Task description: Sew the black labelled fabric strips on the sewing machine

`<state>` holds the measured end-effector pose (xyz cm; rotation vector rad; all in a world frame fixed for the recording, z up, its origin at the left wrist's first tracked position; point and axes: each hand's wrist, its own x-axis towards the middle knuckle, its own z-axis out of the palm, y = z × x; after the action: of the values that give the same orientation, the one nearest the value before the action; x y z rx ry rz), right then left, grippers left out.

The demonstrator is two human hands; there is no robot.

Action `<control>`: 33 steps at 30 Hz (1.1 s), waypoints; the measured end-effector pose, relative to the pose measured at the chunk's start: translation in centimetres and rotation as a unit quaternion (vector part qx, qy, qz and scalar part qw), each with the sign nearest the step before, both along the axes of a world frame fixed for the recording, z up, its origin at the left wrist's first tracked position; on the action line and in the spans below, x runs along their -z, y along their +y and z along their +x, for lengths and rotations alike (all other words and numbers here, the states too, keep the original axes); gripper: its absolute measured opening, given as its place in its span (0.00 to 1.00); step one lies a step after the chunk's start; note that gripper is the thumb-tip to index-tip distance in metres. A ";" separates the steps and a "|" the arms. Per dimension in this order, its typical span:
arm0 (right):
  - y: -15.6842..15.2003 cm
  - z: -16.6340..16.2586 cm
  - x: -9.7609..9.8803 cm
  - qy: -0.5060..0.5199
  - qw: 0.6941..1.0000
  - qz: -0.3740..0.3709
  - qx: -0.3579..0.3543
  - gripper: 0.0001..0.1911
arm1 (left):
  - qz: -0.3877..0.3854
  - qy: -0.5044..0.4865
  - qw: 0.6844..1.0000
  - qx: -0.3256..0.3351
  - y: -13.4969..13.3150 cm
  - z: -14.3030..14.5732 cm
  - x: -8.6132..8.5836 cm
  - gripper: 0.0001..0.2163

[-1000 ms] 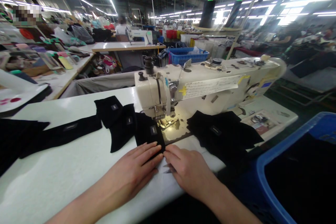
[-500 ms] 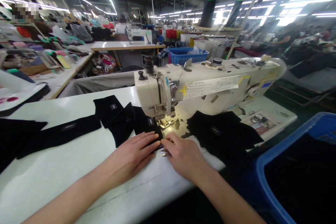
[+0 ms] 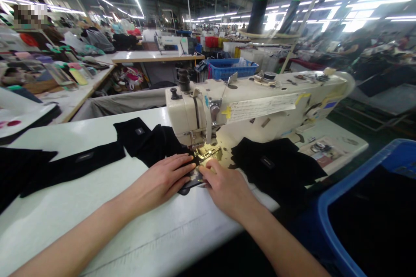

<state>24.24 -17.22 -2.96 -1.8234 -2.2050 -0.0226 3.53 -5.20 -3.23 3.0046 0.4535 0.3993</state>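
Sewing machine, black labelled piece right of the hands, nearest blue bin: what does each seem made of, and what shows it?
Sewing machine: probably painted metal; rigid, cream, softly shiny casing.
Black labelled piece: likely fabric, matt; limp, uneven edges, weave unclear.
Blue bin: likely plastic; smooth, slightly shiny rim.

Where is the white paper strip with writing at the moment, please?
In the head view, the paper strip is taped along the near side of the sewing machine, right of center, above the right-hand black fabric.

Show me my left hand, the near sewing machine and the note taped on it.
Left hand (image 3: 164,179): head view, back of the hand.
Sewing machine (image 3: 279,121): head view, front of its arm.
Note (image 3: 263,106): head view, middle of the paper.
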 end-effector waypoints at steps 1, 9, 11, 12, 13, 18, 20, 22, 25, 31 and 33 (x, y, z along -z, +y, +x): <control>-0.3 0.1 0.0 0.005 1.000 0.001 0.004 0.10 | -0.001 -0.002 1.000 -0.001 0.2 0.0 0.0 0.16; -3.4 2.5 -0.3 0.023 0.995 0.040 0.083 0.17 | -0.005 -0.014 1.000 0.003 1.4 0.4 -0.4 0.17; -4.0 3.4 -0.5 0.021 0.990 0.070 0.124 0.17 | -0.008 -0.023 1.000 0.002 1.6 0.5 -0.5 0.17; -4.3 3.9 -0.6 0.018 0.985 0.082 0.149 0.16 | -0.010 -0.026 1.000 0.001 1.7 0.5 -0.5 0.16; -4.5 4.5 -0.6 0.014 0.980 0.090 0.176 0.14 | -0.011 -0.029 1.000 0.000 1.9 0.6 -0.4 0.16; -4.7 6.5 -0.2 -0.020 0.966 0.050 0.255 0.16 | -0.015 -0.040 0.999 -0.005 2.1 0.7 -0.4 0.16; -4.6 6.8 0.2 -0.026 0.968 0.035 0.246 0.14 | -0.018 -0.042 0.999 -0.007 2.1 0.8 -0.5 0.16; -4.6 6.9 0.4 -0.022 0.971 0.037 0.234 0.11 | -0.022 -0.044 0.999 -0.009 2.0 0.9 -0.7 0.16; -4.6 6.9 0.4 -0.008 0.974 0.047 0.222 0.09 | -0.027 -0.037 0.999 -0.010 2.0 0.9 -0.8 0.17; -4.6 6.9 0.0 0.020 0.973 0.049 0.225 0.07 | -0.028 -0.046 0.998 -0.022 2.1 0.7 -0.2 0.17; -4.5 6.8 0.0 0.015 0.972 0.045 0.231 0.06 | -0.022 -0.045 0.998 -0.034 2.1 0.7 0.2 0.18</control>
<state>31.02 -21.68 -2.96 -2.2216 -1.6815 -0.1824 4.21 -3.05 -3.39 2.9216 0.5512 0.5199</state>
